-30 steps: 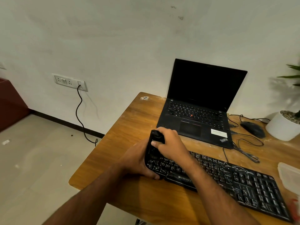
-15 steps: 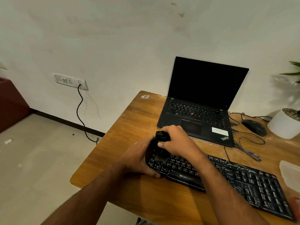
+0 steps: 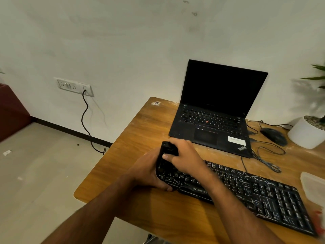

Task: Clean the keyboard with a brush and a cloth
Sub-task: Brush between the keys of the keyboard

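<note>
White wall [image 3: 123, 41] fills the far side, with a socket plate [image 3: 74, 86] low on it and a black cord [image 3: 86, 120] hanging from the plate toward the pale floor [image 3: 35, 173]. Against that wall stands a wooden table [image 3: 140, 131]. On its far part sits an open black laptop [image 3: 216, 110], screen dark, with a white pot [image 3: 306, 134] at the right edge and a black mouse [image 3: 273, 136] between them, its cable looping beside the laptop. Nearer lies a long black keyboard [image 3: 246, 191], running from the middle of the table toward the near right. The left hand [image 3: 149, 171] grips the keyboard's left end, thumb over the near edge. The right hand [image 3: 184, 155] curls round a small black brush [image 3: 168, 149], pressed down on the keyboard's far left corner. A clear tub [image 3: 313, 184] lies at the right, just past the keyboard.
</note>
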Demonstrator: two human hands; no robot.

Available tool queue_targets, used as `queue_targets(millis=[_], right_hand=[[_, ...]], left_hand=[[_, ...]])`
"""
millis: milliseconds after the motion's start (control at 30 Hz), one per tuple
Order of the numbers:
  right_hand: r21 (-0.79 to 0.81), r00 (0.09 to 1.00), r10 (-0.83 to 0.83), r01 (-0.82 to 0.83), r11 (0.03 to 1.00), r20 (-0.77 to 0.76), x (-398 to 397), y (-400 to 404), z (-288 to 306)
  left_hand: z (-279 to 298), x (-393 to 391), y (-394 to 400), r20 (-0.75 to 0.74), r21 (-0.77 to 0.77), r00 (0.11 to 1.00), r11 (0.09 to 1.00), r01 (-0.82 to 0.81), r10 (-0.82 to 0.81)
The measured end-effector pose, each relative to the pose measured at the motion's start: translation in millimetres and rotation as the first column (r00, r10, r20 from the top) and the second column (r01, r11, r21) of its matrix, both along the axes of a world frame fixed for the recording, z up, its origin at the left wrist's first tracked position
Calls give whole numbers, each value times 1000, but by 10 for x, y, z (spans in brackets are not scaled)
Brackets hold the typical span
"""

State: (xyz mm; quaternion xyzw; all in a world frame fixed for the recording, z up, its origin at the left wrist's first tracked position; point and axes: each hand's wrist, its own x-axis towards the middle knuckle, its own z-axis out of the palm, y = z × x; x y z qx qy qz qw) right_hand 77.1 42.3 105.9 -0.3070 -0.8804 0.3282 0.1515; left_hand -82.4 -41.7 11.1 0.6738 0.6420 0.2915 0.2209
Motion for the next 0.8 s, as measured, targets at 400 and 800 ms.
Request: queue_targets(millis=[400,800], right_hand=[[-12,998,27,-27,1000,50,24,-79,-27],[-98,995,70,-62,993,77,74,-103,-11]], left_hand=[[6,-3,2,-10,43,1000,999,19,-18],[17,-9,-2,-5,30,1000,999,30,-29]])
